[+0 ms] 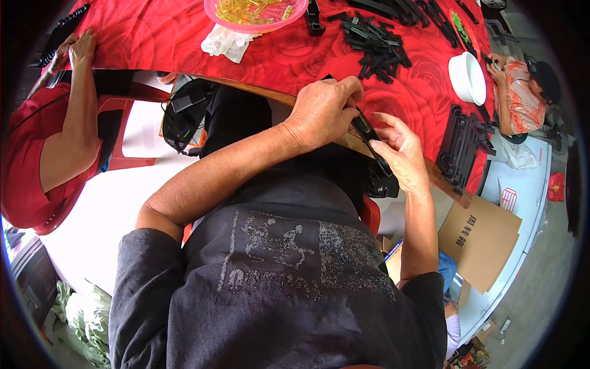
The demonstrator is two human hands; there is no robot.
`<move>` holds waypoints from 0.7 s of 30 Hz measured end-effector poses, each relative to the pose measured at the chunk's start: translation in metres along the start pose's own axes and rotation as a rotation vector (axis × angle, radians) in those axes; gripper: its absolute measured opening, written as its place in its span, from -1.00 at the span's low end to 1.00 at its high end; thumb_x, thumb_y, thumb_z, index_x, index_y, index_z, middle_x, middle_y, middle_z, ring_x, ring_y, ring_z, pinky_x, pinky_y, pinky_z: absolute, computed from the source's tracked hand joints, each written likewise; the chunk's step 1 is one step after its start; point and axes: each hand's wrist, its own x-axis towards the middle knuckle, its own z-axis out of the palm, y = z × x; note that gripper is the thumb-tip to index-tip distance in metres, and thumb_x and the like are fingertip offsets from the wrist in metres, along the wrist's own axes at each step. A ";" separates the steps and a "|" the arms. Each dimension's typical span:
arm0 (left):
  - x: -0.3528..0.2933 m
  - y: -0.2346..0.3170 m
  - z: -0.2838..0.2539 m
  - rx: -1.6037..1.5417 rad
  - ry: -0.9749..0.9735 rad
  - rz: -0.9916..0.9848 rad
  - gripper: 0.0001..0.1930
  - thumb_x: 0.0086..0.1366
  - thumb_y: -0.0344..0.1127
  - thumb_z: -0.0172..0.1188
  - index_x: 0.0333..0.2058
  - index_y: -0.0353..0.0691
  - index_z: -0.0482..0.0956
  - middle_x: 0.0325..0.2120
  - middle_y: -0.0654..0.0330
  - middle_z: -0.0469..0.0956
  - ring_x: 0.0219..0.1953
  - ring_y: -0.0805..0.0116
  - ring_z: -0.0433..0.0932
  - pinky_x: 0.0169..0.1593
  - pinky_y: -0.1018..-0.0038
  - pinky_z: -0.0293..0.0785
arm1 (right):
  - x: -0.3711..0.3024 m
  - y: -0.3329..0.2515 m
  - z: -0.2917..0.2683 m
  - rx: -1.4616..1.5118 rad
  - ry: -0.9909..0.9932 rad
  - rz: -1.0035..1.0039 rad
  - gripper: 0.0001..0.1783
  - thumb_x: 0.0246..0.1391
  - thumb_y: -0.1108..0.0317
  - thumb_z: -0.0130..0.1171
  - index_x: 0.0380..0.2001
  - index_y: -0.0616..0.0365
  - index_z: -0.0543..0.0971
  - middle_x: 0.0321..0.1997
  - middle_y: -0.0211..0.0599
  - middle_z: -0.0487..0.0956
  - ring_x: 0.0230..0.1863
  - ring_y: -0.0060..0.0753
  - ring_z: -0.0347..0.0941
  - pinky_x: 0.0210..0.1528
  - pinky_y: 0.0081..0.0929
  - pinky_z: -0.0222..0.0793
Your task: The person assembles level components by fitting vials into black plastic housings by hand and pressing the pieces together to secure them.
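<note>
A long, narrow black plastic part (367, 130) slants across the front edge of the red-covered table (295, 61). My left hand (324, 109) is closed over its upper end, the fingers curled and the thumb pressed along it. Farther down, my right hand (402, 154) pinches the same part with the thumb, while its other fingers curve loosely above. The part's upper tip is mostly covered by my left hand. Just beyond my hands lies a heap of small black plastic pieces (376, 46).
A pink basket (257, 27) of yellowish clear pieces stands on white tissue (227, 43). To the right are a white bowl (467, 78) and stacked long black parts (456, 144). One person in red (67, 132) sits left, another in a patterned top (522, 92) right. Cardboard (482, 240) lies below.
</note>
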 end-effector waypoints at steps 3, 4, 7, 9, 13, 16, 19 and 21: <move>-0.003 0.000 -0.002 0.080 0.028 0.023 -0.74 0.06 -0.41 0.36 -0.27 -0.22 0.52 -0.47 0.17 0.67 -0.40 0.16 0.65 -0.30 0.31 0.53 | -0.003 -0.007 0.003 -0.089 0.039 0.038 -0.41 0.04 0.64 0.24 0.19 0.21 0.42 -0.18 -0.30 0.62 -0.22 -0.65 0.51 -0.17 -0.67 0.42; -0.003 0.000 -0.002 0.079 0.030 0.019 -0.75 0.06 -0.41 0.36 -0.28 -0.21 0.53 -0.48 0.18 0.67 -0.40 0.16 0.64 -0.30 0.30 0.53 | -0.004 -0.009 0.004 -0.093 0.039 0.044 -0.41 0.04 0.64 0.24 0.19 0.21 0.42 -0.18 -0.30 0.62 -0.22 -0.65 0.51 -0.17 -0.67 0.42; -0.004 0.002 -0.004 0.043 0.011 -0.029 -0.77 0.05 -0.40 0.36 -0.29 -0.21 0.54 -0.49 0.19 0.67 -0.40 0.16 0.64 -0.30 0.29 0.53 | -0.006 -0.013 0.007 -0.123 0.062 0.016 -0.41 0.04 0.65 0.23 0.19 0.21 0.42 -0.18 -0.28 0.62 -0.25 -0.65 0.51 -0.19 -0.66 0.42; -0.006 0.003 -0.004 0.011 -0.009 -0.073 -0.77 0.05 -0.40 0.36 -0.30 -0.21 0.55 -0.49 0.18 0.67 -0.39 0.15 0.65 -0.29 0.29 0.53 | -0.006 -0.014 0.009 -0.090 0.067 0.014 -0.41 0.04 0.66 0.22 0.18 0.20 0.43 -0.19 -0.27 0.62 -0.26 -0.63 0.52 -0.21 -0.66 0.42; -0.006 0.003 -0.004 -0.006 0.006 -0.054 -0.77 0.05 -0.40 0.36 -0.30 -0.22 0.55 -0.47 0.15 0.68 -0.37 0.15 0.67 -0.28 0.30 0.55 | -0.005 -0.016 0.009 -0.099 0.066 0.017 -0.41 0.04 0.66 0.21 0.18 0.21 0.42 -0.21 -0.26 0.61 -0.25 -0.62 0.53 -0.22 -0.66 0.42; -0.005 0.004 -0.005 0.006 0.010 -0.034 -0.77 0.05 -0.39 0.37 -0.30 -0.23 0.55 -0.47 0.13 0.68 -0.36 0.14 0.68 -0.27 0.30 0.56 | -0.006 -0.019 0.011 -0.079 0.057 0.044 -0.42 0.05 0.66 0.20 0.19 0.20 0.41 -0.22 -0.26 0.61 -0.24 -0.61 0.54 -0.22 -0.67 0.42; -0.004 0.002 -0.005 0.032 0.025 0.012 -0.77 0.05 -0.38 0.37 -0.30 -0.23 0.55 -0.47 0.13 0.67 -0.36 0.13 0.68 -0.27 0.29 0.57 | -0.006 -0.020 0.013 -0.077 0.068 0.054 -0.42 0.05 0.66 0.18 0.19 0.21 0.41 -0.21 -0.25 0.61 -0.24 -0.61 0.54 -0.22 -0.66 0.42; -0.004 0.001 -0.006 0.035 0.027 0.028 -0.76 0.05 -0.38 0.37 -0.29 -0.23 0.55 -0.47 0.13 0.67 -0.36 0.12 0.68 -0.27 0.29 0.57 | -0.005 -0.018 0.012 -0.128 0.068 0.015 -0.42 0.05 0.67 0.18 0.19 0.22 0.41 -0.20 -0.25 0.61 -0.24 -0.61 0.53 -0.22 -0.66 0.42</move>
